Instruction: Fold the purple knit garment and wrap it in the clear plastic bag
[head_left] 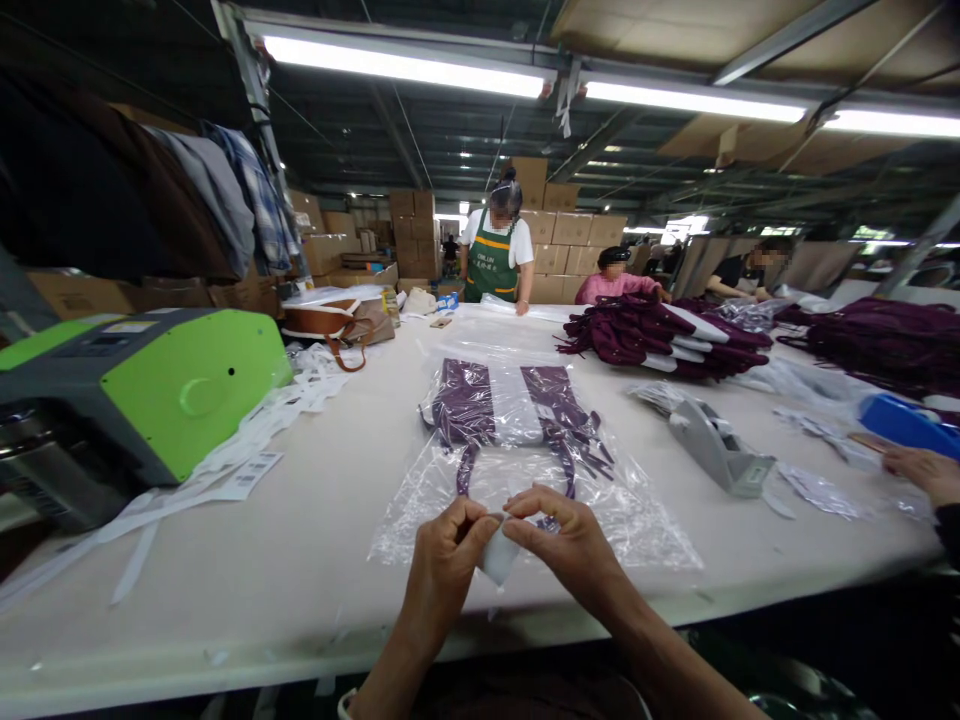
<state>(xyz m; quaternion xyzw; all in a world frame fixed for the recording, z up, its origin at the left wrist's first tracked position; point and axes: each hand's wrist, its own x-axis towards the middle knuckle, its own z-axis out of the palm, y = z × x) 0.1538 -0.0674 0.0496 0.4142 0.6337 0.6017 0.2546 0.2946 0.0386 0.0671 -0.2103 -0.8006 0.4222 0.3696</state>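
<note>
Head view: strip lights (405, 68) glaring over a broad pale counter (300, 590).
Left hand (442, 560): grip closed on a small white slip (499, 557).
Right hand (562, 535): grip pinching the same slip.
Purple bag (461, 398): in clear plastic (645, 535), flat at twelve o'clock, just beyond the hands.
Green machine (195, 390): ten o'clock, paper labels (247, 475) beside it.
Tape dispenser (720, 450): two o'clock.
Bag heap (660, 335): one o'clock.
Room: stacked cartons (570, 230) at twelve, behind a green-aproned person (491, 265).

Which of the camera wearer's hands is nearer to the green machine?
Left: the left hand is to the right of the green machine, and the right hand is farther right.
</note>
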